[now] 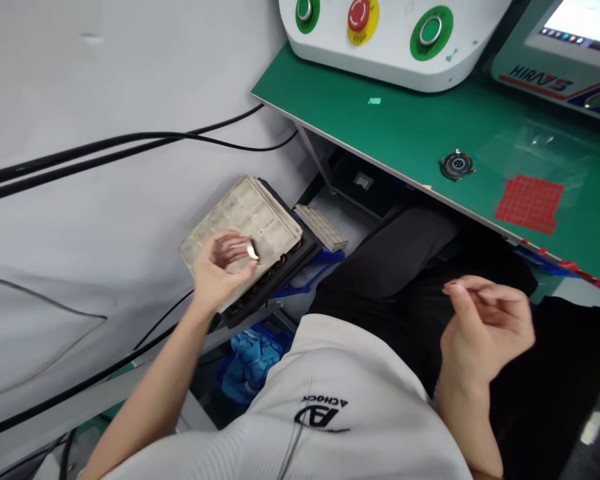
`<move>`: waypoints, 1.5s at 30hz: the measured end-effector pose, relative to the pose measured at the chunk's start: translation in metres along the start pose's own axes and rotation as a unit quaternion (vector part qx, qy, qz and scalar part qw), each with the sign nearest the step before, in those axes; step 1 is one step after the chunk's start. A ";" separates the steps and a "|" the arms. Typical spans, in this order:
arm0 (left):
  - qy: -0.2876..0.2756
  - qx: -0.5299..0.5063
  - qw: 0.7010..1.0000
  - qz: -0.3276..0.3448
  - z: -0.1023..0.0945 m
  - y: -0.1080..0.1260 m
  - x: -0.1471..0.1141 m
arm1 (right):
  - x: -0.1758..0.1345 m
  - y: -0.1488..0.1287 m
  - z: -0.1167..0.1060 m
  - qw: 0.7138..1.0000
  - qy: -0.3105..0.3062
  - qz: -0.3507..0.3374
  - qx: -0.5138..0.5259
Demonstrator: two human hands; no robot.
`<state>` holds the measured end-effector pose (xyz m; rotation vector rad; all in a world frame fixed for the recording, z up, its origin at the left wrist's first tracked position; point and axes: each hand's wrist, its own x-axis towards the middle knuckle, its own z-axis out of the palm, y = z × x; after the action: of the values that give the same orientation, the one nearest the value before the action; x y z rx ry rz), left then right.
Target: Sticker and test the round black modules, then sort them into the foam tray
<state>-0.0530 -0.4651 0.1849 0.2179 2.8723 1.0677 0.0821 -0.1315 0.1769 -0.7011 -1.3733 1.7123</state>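
Note:
Above the pale compartment tray point(230, 213), my left hand point(220, 270) is closed around a small curved, shiny part point(252, 250) between thumb and fingers. Glare on that part hides its exact kind. My right hand point(487, 327) is held over the lap with thumb and forefinger pinched together. A tiny red piece point(453, 285) shows at those fingertips, the same colour as the sheet of red stickers point(529, 203) on the green bench. Left of that sheet lies a round black part point(457, 165) with a ringed centre and small tabs.
A black tray point(290, 267) lies under the pale tray, and more stacked trays point(323, 228) stand beside it. The green bench point(340, 100) carries a white control box point(390, 40) and a monitor point(565, 60). Black cables point(130, 138) cross the wall side. Blue cloth point(255, 360) sits below.

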 end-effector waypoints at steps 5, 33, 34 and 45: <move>0.001 -0.319 0.888 0.330 0.098 0.087 0.010 | -0.016 -0.010 0.019 0.978 -0.153 0.135 0.049; -0.743 -0.425 0.506 -0.101 0.152 0.166 0.040 | 0.039 -0.060 -0.024 0.870 -0.484 -0.002 -0.099; -0.750 -0.415 0.506 -0.100 0.152 0.168 0.041 | 0.040 -0.059 -0.024 0.867 -0.488 -0.010 -0.101; -0.360 -0.448 0.776 0.260 0.133 0.187 0.020 | 0.009 -0.073 -0.010 0.999 -0.026 -0.019 -0.023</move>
<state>-0.0374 -0.2366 0.2064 1.0797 1.4255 1.7786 0.1044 -0.1133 0.2454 -0.6546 -1.4569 1.6842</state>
